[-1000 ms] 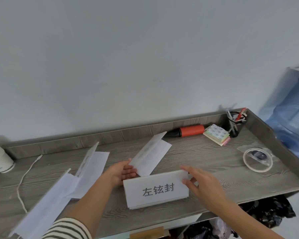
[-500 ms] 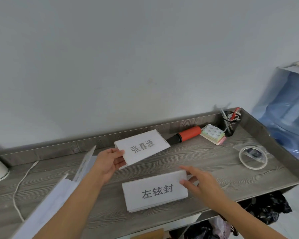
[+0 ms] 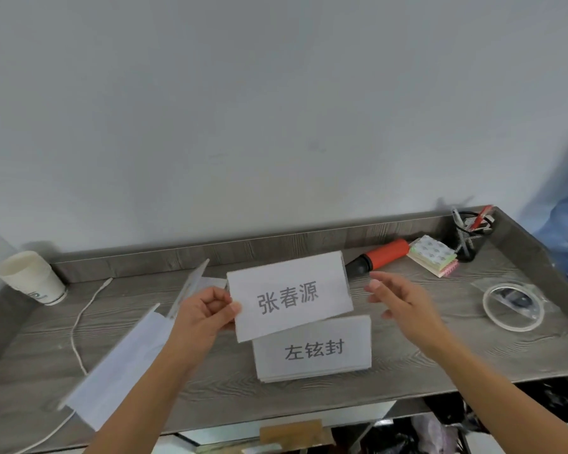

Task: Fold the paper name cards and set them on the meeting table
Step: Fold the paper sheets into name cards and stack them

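My left hand (image 3: 207, 311) pinches the left edge of a folded white name card (image 3: 291, 294) printed with three characters and holds it in the air, facing me. Just below it a second folded name card (image 3: 312, 350) stands on the grey wood-grain table (image 3: 407, 365). My right hand (image 3: 402, 303) hovers to the right of the held card, fingers apart, touching nothing. Two more folded white papers lie to the left: one near the front edge (image 3: 122, 365), one further back (image 3: 191, 283), partly behind my left forearm.
A paper cup (image 3: 30, 276) stands at the back left beside a white cable (image 3: 79, 322). At the back right are an orange-handled tool (image 3: 384, 255), a sticky-note pad (image 3: 433, 255) and a pen holder (image 3: 469, 231). A tape roll (image 3: 512, 306) lies right. Raised rims border the table.
My left hand lifted the card from the table, turned its printed side to me and brought it over the standing card. My right hand let go of the standing card and rose.
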Action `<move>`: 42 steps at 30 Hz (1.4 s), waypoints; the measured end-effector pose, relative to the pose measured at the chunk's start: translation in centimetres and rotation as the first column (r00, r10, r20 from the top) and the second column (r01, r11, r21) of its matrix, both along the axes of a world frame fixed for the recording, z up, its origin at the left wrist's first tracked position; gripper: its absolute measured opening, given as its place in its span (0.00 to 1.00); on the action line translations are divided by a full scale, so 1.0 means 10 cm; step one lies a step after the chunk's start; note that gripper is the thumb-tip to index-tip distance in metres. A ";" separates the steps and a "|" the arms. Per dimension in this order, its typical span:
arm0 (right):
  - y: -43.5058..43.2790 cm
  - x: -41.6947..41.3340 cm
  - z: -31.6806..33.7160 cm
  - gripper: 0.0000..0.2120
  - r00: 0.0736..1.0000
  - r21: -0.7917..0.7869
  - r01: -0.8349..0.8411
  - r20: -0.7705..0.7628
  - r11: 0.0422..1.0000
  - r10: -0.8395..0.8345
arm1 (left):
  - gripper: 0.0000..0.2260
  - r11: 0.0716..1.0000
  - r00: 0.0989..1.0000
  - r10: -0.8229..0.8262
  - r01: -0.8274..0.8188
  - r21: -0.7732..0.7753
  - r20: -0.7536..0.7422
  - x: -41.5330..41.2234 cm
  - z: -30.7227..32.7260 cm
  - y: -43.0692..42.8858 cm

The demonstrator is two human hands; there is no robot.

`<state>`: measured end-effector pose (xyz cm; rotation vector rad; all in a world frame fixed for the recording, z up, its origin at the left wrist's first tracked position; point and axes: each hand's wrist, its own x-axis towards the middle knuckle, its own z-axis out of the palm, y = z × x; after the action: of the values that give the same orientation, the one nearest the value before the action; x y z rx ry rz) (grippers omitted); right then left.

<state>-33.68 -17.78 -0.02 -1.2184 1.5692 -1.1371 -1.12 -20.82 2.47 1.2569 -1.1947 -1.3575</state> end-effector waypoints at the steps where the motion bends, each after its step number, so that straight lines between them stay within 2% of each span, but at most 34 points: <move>1: 0.00 0.02 0.02 0.13 1.000 -0.005 -0.019 0.007 1.000 0.019 | 0.07 1.000 1.000 -0.002 0.002 -0.013 0.008 0.00 -0.02 0.03; 3: 0.01 0.07 0.01 0.10 0.999 -0.036 -0.041 -0.018 0.999 0.040 | 0.07 0.999 0.999 -0.019 0.021 -0.041 0.032 -0.02 -0.06 0.10; 6: 0.10 0.10 -0.06 0.07 0.993 -0.097 -0.007 -0.116 0.995 -0.004 | 0.04 0.991 0.986 -0.049 0.067 -0.113 0.157 -0.06 -0.12 0.20; 9: 0.26 0.08 -0.09 0.06 0.983 -0.142 0.024 -0.176 0.990 -0.049 | 0.04 0.991 0.962 -0.007 0.044 -0.127 0.275 -0.07 -0.24 0.28; 12: 0.39 0.08 -0.13 0.06 0.963 -0.154 0.013 -0.263 0.988 -0.053 | 0.05 0.987 0.880 0.053 0.025 -0.157 0.473 -0.05 -0.39 0.34; 15: 0.43 0.06 -0.23 0.05 0.934 -0.116 0.020 -0.352 0.993 -0.060 | 0.05 0.985 0.807 0.079 0.026 -0.169 0.585 -0.12 -0.48 0.42; 19: 0.42 0.04 -0.29 0.02 0.891 -0.063 0.019 -0.451 0.998 -0.045 | 0.05 0.986 0.796 0.126 -0.036 -0.160 0.592 -0.21 -0.56 0.47; 21: 0.42 0.05 -0.29 0.10 0.877 -0.079 0.028 -0.476 0.996 -0.062 | 0.05 0.981 0.812 0.169 -0.081 -0.178 0.559 -0.23 -0.56 0.47; 24: 0.41 0.08 -0.29 0.20 0.841 -0.151 -0.058 -0.540 0.987 -0.033 | 0.07 0.975 0.811 0.176 -0.067 -0.210 0.557 -0.25 -0.55 0.48; 29: 0.33 0.11 -0.31 0.18 0.842 -0.118 -0.094 -0.538 0.989 0.015 | 0.07 0.980 0.810 0.105 0.013 -0.197 0.578 -0.10 -0.57 0.35; 31: 0.33 0.11 -0.30 0.17 0.836 -0.102 -0.104 -0.548 0.989 0.032 | 0.10 0.957 0.745 0.210 -0.025 -0.288 0.633 0.02 -0.57 0.23; 32: 0.34 0.10 -0.29 0.17 0.838 -0.097 -0.108 -0.545 0.989 0.038 | 0.12 0.935 0.678 0.287 -0.044 -0.352 0.677 0.10 -0.56 0.15; 34: 0.34 0.09 -0.30 0.17 0.836 -0.088 -0.107 -0.548 0.990 0.042 | 0.15 0.917 0.455 0.363 -0.018 -0.399 0.813 0.27 -0.56 -0.06; 36: 0.33 0.08 -0.31 0.17 0.837 -0.076 -0.096 -0.546 0.992 0.039 | 0.18 0.969 0.204 0.236 0.023 -0.246 0.950 0.43 -0.58 -0.26; 37: 0.32 0.08 -0.31 0.17 0.840 -0.070 -0.094 -0.541 0.993 0.042 | 0.18 0.989 0.120 0.147 0.010 -0.149 0.982 0.50 -0.59 -0.33; 39: 0.32 0.07 -0.30 0.17 0.847 -0.050 -0.093 -0.529 0.994 0.053 | 0.12 0.999 0.061 0.049 -0.024 -0.048 0.997 0.58 -0.60 -0.42; 42: 0.33 0.08 -0.26 0.18 0.858 -0.011 -0.087 -0.510 0.996 0.069 | 0.06 0.996 0.085 0.089 -0.037 -0.086 0.992 0.64 -0.57 -0.52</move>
<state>-32.90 -14.51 -2.67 -1.6894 1.8662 -0.8247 5.31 -26.01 -3.28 2.3227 -1.9929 -0.0997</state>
